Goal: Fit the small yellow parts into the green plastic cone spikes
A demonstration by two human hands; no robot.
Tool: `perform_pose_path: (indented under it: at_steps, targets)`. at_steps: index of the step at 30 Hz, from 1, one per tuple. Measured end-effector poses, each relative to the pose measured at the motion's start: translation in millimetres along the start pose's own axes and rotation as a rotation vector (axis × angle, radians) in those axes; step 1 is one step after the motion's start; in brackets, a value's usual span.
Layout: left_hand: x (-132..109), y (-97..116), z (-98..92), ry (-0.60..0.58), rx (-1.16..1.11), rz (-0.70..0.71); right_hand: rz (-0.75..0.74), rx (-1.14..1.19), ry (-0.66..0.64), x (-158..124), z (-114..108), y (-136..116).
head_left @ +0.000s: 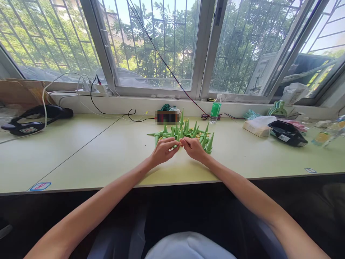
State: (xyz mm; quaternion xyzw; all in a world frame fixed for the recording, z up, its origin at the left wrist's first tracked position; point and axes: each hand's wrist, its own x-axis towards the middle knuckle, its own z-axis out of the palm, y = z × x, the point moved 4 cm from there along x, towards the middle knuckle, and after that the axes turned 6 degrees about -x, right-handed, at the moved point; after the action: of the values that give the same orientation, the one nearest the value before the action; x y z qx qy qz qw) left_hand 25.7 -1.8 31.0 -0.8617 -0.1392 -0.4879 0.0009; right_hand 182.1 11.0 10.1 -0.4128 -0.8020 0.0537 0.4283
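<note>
**Inspector:** Item in hand?

**Assistant:** One green cone (pixel 177 145), held low over the table (pixel 107 154), near its front edge and straight ahead of the person. Only a sliver of it shows between the fingers.

**Inspector:** Grip?

**Assistant:** The left hand (pixel 162 150) is curled shut round the cone's left part, fingers folded over it. The right hand (pixel 194 148) is closed too, with thumb and forefinger pinched on the other end. Neither hand shows a gap.

**Inspector:** Axis?

**Assistant:** Crosswise, as far as can be judged. It runs left to right, from one hand into the other. The fingers cover the ends, so which one is the point cannot be told.

**Inspector:** Stock?

**Assistant:** The pile (pixel 188 132) of like cones lies just beyond the fingertips, on the side away from the person. Some stand point up and others lie flat, pointing left. One upright cone at the pile's right edge stands just beside the right hand's knuckles, so that hand is slightly the nearer. The left hand is close to the flat ones.

**Inspector:** Surroundings?

**Assistant:** A bottle (pixel 215 111) stands behind the pile to the right, under the window (pixel 151 46). A headset (pixel 35 120) lies well apart at the far left. A tissue pack (pixel 257 127) lies well apart on the right.
</note>
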Motion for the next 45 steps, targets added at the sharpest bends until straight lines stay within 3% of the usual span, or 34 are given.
perform_pose_path:
  at_steps: [14,25,31,37,41,45]
  targets:
    - [0,1,0.4,0.008,0.013,-0.002,-0.003,-0.014,-0.008,-1,1,0]
    - [-4,-8,6.2,-0.054,0.004,-0.011,0.012,-0.017,-0.053,0,4,2]
    - [-6,-17,11.0,-0.114,-0.013,-0.177,0.068,-0.042,-0.071,1,7,8]
    - [-8,-28,14.9,-0.131,-0.050,-0.368,0.163,-0.069,0.039,2,1,15]
    - [-9,-34,19.2,-0.218,-0.030,-0.466,0.100,-0.029,0.079,1,-5,5]
    - [-11,-37,22.3,-0.279,-0.067,-0.534,0.023,0.045,0.019,-1,-5,-5]
